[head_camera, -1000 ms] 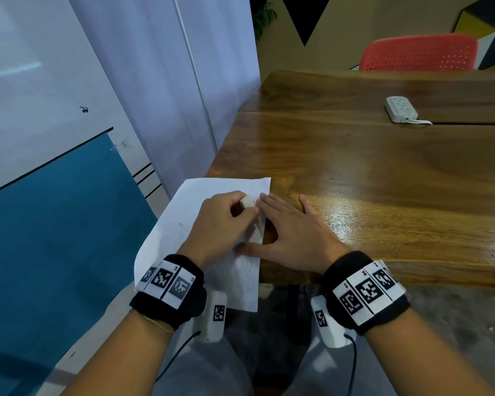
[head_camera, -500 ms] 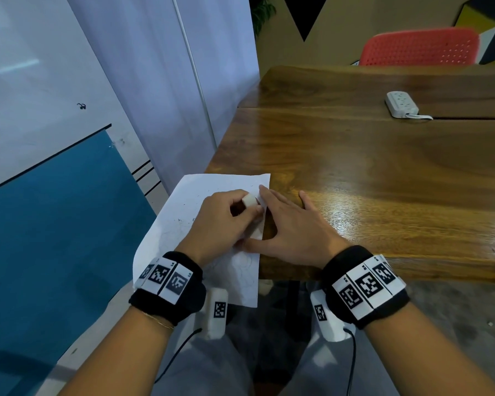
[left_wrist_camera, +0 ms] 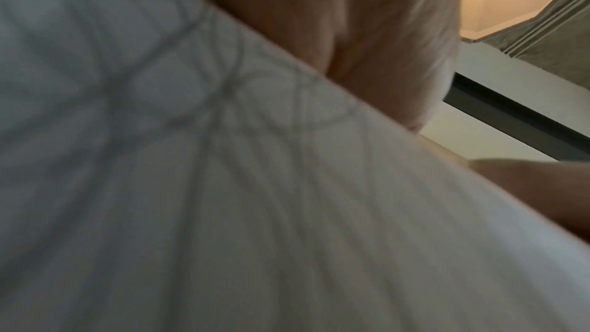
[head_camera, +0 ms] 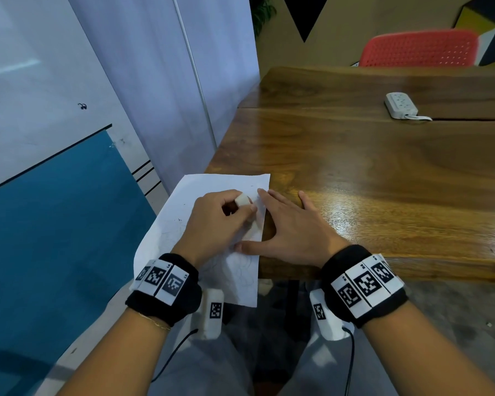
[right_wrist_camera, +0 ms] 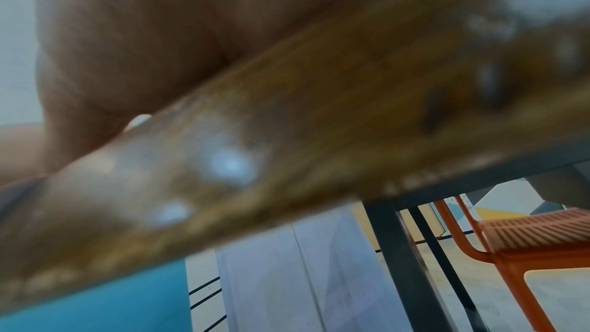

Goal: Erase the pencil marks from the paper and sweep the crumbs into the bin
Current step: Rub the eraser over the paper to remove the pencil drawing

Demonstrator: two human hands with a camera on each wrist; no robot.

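Left hand: my left hand (head_camera: 217,221) pinches the eraser (head_camera: 242,200) over the paper (head_camera: 180,221).
Right hand: my right hand (head_camera: 292,232) lies flat, fingers straight, pinning the paper's edge.
Paper: overhangs the desk (head_camera: 383,172) corner.

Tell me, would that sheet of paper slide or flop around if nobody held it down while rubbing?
Probably, yes. The paper looks thin and light, and much of it hangs past the table edge, so it would likely droop and slip. That seems to be why the right hand presses flat on it while the left hand rubs with the eraser.
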